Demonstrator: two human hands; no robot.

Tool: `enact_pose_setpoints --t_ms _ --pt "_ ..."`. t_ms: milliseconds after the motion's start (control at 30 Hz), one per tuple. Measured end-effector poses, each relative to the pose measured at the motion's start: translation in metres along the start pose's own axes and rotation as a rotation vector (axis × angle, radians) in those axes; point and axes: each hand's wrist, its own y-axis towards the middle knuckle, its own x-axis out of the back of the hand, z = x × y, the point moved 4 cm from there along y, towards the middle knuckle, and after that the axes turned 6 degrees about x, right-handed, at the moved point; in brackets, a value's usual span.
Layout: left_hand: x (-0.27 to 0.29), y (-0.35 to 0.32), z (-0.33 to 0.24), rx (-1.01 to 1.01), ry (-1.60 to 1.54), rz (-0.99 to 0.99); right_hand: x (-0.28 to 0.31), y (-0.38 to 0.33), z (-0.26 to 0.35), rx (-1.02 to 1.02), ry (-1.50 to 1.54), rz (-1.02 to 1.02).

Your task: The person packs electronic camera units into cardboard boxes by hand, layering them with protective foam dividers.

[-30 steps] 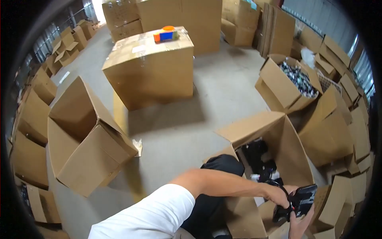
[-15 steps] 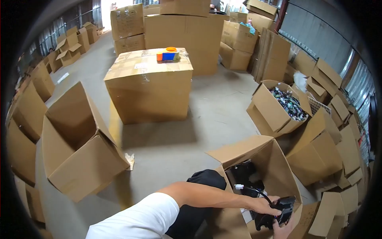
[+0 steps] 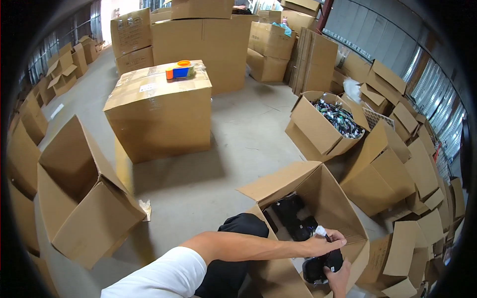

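My left hand (image 3: 325, 244) reaches into an open carton (image 3: 356, 218) at the lower right. Its fingers are closed on a black cable, whose white connector (image 3: 321, 231) sticks up past them. Just below, my right hand (image 3: 340, 274) grips a black plastic part (image 3: 314, 269) with a smooth, rounded shape. The part is held over the near side of the carton, and my hands cover some of it. More black parts (image 3: 293, 213) lie deeper in the same carton, toward its far left corner.
A taped carton (image 3: 159, 121) stands ahead, bearing an orange and blue tape dispenser (image 3: 180, 71). To the left is an open carton (image 3: 94, 218). Another open carton (image 3: 318, 126), farther right, holds many tangled cables (image 3: 338, 117). Empty cartons (image 3: 382, 166) crowd the right wall.
The black part has turned in my hands and now shows a rounder side. My left fingers have moved to the cable by its white connector. The whole view has shifted right.
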Motion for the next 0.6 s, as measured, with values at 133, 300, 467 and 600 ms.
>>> enact_pose_setpoints --t_ms 133,300,467,600 --pt "-0.001 0.003 0.010 0.026 -0.184 0.016 -0.022 0.006 -0.027 0.017 -0.043 0.064" --pt "0.001 0.001 0.019 0.087 -0.145 -0.028 -0.040 0.021 -0.030 0.057 -0.051 0.197" --pt "0.028 0.014 -0.013 0.069 -0.016 -0.141 -0.069 0.061 -0.049 0.169 0.018 0.175" --pt "0.045 0.026 -0.027 0.282 -0.102 -0.160 -0.098 0.099 -0.051 0.189 0.036 0.208"
